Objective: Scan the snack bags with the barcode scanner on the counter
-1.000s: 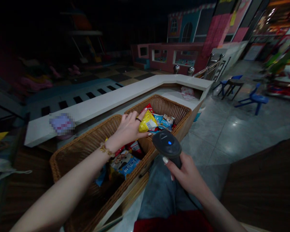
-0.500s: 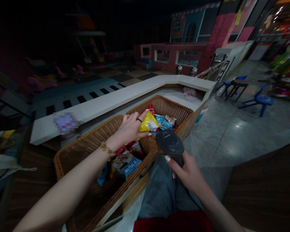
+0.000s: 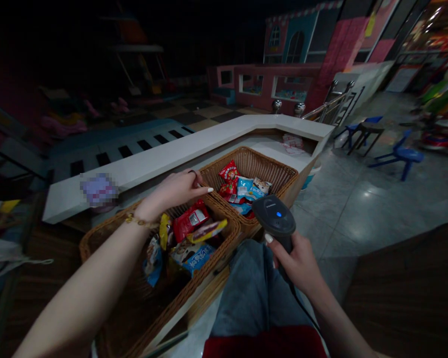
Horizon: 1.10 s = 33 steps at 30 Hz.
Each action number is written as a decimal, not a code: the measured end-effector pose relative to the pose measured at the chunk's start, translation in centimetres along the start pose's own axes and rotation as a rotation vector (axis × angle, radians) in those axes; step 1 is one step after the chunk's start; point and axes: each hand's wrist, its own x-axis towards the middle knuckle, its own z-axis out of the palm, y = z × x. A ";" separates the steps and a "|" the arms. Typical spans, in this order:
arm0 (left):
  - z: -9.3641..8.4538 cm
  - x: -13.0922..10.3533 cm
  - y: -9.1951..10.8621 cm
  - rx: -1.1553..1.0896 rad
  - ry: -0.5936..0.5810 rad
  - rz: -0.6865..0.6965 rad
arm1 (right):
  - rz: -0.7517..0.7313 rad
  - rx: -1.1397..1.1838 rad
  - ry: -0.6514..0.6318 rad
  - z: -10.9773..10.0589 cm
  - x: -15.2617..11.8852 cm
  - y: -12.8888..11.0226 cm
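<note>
My left hand (image 3: pixel 179 191) is above the rim between two wicker baskets, empty, its thumb apart from its curled fingers. Below it, the nearer wicker basket (image 3: pixel 149 318) holds several snack packets: a red packet (image 3: pixel 191 221), a blue packet (image 3: pixel 194 256) and a yellow-edged packet (image 3: pixel 208 231) seen nearly edge-on. In the farther wicker basket (image 3: pixel 272 166) lie red packets (image 3: pixel 229 171) and blue-and-white packets (image 3: pixel 246 188). My right hand (image 3: pixel 296 258) grips the handle of a black barcode scanner (image 3: pixel 274 216) beside that basket; a blue light glows on its top.
A white counter ledge (image 3: pixel 194 141) runs behind the baskets, with a blurred purple item (image 3: pixel 99 190) on its left end. On the tiled floor at right stand blue chairs (image 3: pixel 401 154) and a dark stool (image 3: pixel 364 136). A dark wooden panel (image 3: pixel 414 283) fills the lower right.
My left hand has let go of the yellow packet and moved left; the packet is now in the nearer basket. The scanner has shifted slightly right and its blue light is on.
</note>
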 end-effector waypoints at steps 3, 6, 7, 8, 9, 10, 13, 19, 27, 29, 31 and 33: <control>0.6 2.2 2.8 0.122 -0.018 0.062 | -0.033 -0.034 0.002 0.0 0.4 0.3; 1.9 5.2 5.3 0.242 -0.125 0.066 | -0.051 -0.056 -0.010 0.2 0.7 0.7; 2.6 6.4 6.0 0.260 -0.157 0.033 | -0.053 -0.058 -0.015 0.3 0.8 0.8; 3.3 7.5 6.6 0.264 -0.190 -0.011 | -0.052 -0.058 -0.020 0.5 0.9 1.0; 4.1 8.7 7.1 0.251 -0.219 -0.061 | -0.051 -0.057 -0.025 0.6 0.9 1.1; 5.0 9.7 7.5 0.244 -0.236 -0.095 | -0.048 -0.055 -0.028 0.8 0.9 1.1; 7.1 12.2 8.2 0.228 -0.249 -0.147 | -0.041 -0.038 -0.040 1.0 1.0 0.9; 6.9 12.6 7.0 0.188 -0.180 -0.152 | -0.045 -0.018 -0.073 0.9 1.3 0.6; 2.7 4.4 1.5 -0.151 0.119 -0.247 | -0.077 -0.010 -0.080 1.4 1.7 0.8; 3.0 1.8 0.7 -0.372 0.193 -0.218 | -0.092 -0.001 -0.102 1.8 1.7 0.6; 3.7 -0.5 0.5 -0.493 0.239 -0.141 | -0.104 0.002 -0.122 2.1 1.6 0.4; 4.4 -2.2 0.6 -0.528 0.277 -0.069 | -0.113 0.004 -0.141 2.4 1.6 0.1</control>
